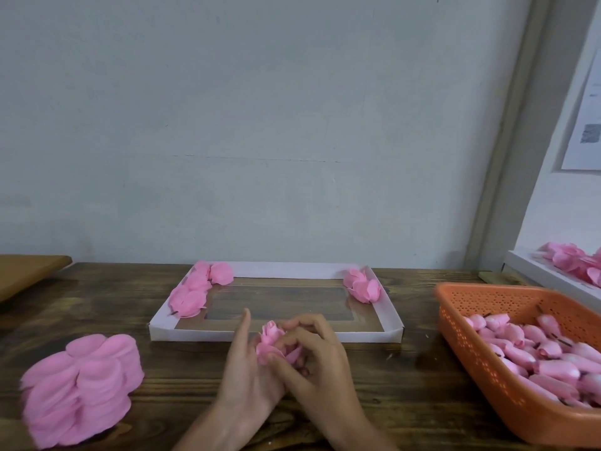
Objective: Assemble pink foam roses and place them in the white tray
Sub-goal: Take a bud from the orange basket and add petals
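Pink foam half-built rose (271,340) at lower centre, just before the white tray (195,335), left hand (248,369) holding it, right hand (313,348) pinching petals round it: wrapping step, likely; next needs petals pressed snug, then placing in the tray.

A single wide-angle camera, worn on the person's head, looks forward and slightly down across the wooden table (406,385) toward the pale wall (260,125) on the far side. The left hand (247,369) and right hand (317,353), holding a pink foam rose (270,336), sit nearest the lens at bottom centre; the wall fills the upper half.
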The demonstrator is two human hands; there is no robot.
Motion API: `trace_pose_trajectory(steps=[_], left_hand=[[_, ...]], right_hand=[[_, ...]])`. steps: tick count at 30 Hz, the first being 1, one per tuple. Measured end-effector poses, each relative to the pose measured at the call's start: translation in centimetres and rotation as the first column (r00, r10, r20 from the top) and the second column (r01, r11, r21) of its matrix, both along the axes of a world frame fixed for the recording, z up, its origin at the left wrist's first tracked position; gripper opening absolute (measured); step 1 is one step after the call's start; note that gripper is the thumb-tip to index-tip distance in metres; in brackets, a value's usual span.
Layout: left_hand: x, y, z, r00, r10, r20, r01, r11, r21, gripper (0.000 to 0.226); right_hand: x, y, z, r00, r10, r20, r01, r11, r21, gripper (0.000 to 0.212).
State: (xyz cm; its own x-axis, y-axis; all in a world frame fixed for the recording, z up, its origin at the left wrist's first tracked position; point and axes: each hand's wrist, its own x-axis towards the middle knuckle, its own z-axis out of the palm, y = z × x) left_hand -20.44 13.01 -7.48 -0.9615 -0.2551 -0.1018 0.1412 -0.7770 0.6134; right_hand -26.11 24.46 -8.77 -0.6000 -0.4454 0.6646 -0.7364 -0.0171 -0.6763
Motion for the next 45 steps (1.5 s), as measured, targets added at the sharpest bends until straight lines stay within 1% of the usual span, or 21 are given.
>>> trace_pose_trajectory(steps=[4, 6, 8, 9, 11, 13, 14, 17, 19, 20, 23, 25, 28, 33, 35, 37, 40, 43, 45], left_hand=[[0.0, 0.3, 0.2, 0.998, -0.047, -0.038, 0.044, 0.996, -0.073, 0.058], [0.1, 0.3, 0.2, 0.994, -0.084, -0.071, 0.075, 0.99, -0.12, 0.052], [0.1, 0.1, 0.0, 0.989, -0.102, -0.108, 0.083, 0.982, -0.169, 0.066], [0.1, 0.0, -0.1, 0.987, -0.107, -0.124, 0.082, 0.978, -0.191, 0.068], [0.2, -0.2, -0.4, 0.983, -0.119, -0.14, 0.081, 0.964, -0.254, 0.056], [0.4, -0.2, -0.6, 0.983, -0.138, -0.124, 0.09, 0.938, -0.334, 0.044], [0.4, -0.1, -0.7, 0.984, -0.147, -0.102, 0.099, 0.923, -0.373, 0.047], [0.6, 0.1, -0.6, 0.987, -0.158, -0.037, 0.126, 0.889, -0.44, 0.068], [0.6, 0.2, -0.6, 0.99, -0.14, -0.019, 0.117, 0.883, -0.455, 0.075], [0.7, 0.3, -0.5, 0.991, -0.132, -0.019, 0.109, 0.881, -0.46, 0.071], [0.9, 0.6, -0.1, 0.998, -0.07, -0.007, 0.058, 0.88, -0.472, 0.038], [0.9, 0.7, 0.1, 0.999, -0.042, 0.011, 0.042, 0.885, -0.463, 0.031], [0.8, 0.8, 0.2, 0.999, -0.026, 0.021, 0.033, 0.897, -0.44, 0.034], [0.6, 1.0, 0.0, 0.999, -0.039, 0.032, 0.048, 0.908, -0.416, 0.038], [0.4, 0.7, -0.1, 1.0, -0.006, 0.03, 0.017, 0.928, -0.373, 0.042], [0.3, 0.0, -0.2, 0.999, 0.038, 0.013, -0.031, 0.937, -0.348, 0.046], [0.1, -0.8, -0.3, 0.998, 0.057, -0.03, -0.064, 0.931, -0.36, 0.051], [0.1, -0.8, -0.2, 0.998, 0.04, -0.05, -0.056, 0.923, -0.38, 0.05], [0.1, -0.8, -0.4, 0.997, 0.047, -0.067, -0.069, 0.922, -0.381, 0.051]], right_hand=[[-0.3, 0.1, 0.0, 0.996, -0.056, -0.073, 0.056, 0.998, 0.004, 0.011], [-0.5, 0.2, 0.3, 0.991, -0.072, -0.116, 0.074, 0.997, 0.012, 0.015], [-0.8, 0.5, 0.7, 0.988, -0.081, -0.134, 0.089, 0.994, 0.059, 0.023], [-1.1, 0.7, 0.8, 0.988, -0.078, -0.135, 0.09, 0.992, 0.084, 0.028], [-1.6, 1.2, 1.2, 0.987, -0.055, -0.153, 0.076, 0.988, 0.137, 0.037], [-1.9, 1.5, 1.6, 0.986, 0.0, -0.168, 0.029, 0.984, 0.173, 0.038], [-2.0, 1.6, 1.7, 0.984, 0.032, -0.174, -0.001, 0.984, 0.176, 0.036], [-2.0, 1.9, 1.9, 0.982, 0.092, -0.167, -0.066, 0.986, 0.151, 0.025], [-1.9, 2.1, 2.1, 0.987, 0.1, -0.126, -0.084, 0.988, 0.132, 0.024], [-1.9, 2.1, 2.2, 0.988, 0.106, -0.116, -0.091, 0.988, 0.125, 0.026], [-1.9, 2.2, 2.3, 0.983, 0.119, -0.138, -0.099, 0.985, 0.138, 0.031], [-1.9, 2.0, 2.3, 0.98, 0.128, -0.152, -0.103, 0.982, 0.158, 0.03], [-1.9, 2.1, 2.4, 0.978, 0.156, -0.139, -0.132, 0.977, 0.167, 0.032], [-2.6, 3.0, 2.8, 0.978, 0.183, -0.1, -0.158, 0.965, 0.211, 0.055], [-2.8, 3.3, 2.8, 0.98, 0.191, -0.064, -0.172, 0.96, 0.221, 0.063], [-3.0, 3.5, 3.0, 0.983, 0.178, -0.056, -0.162, 0.964, 0.209, 0.067], [-3.2, 3.7, 3.2, 0.98, 0.149, -0.134, -0.119, 0.97, 0.21, 0.049], [-3.1, 3.5, 3.2, 0.981, 0.14, -0.135, -0.101, 0.959, 0.264, 0.02], [-2.8, 3.3, 3.0, 0.981, 0.118, -0.157, -0.072, 0.96, 0.272, 0.013]])
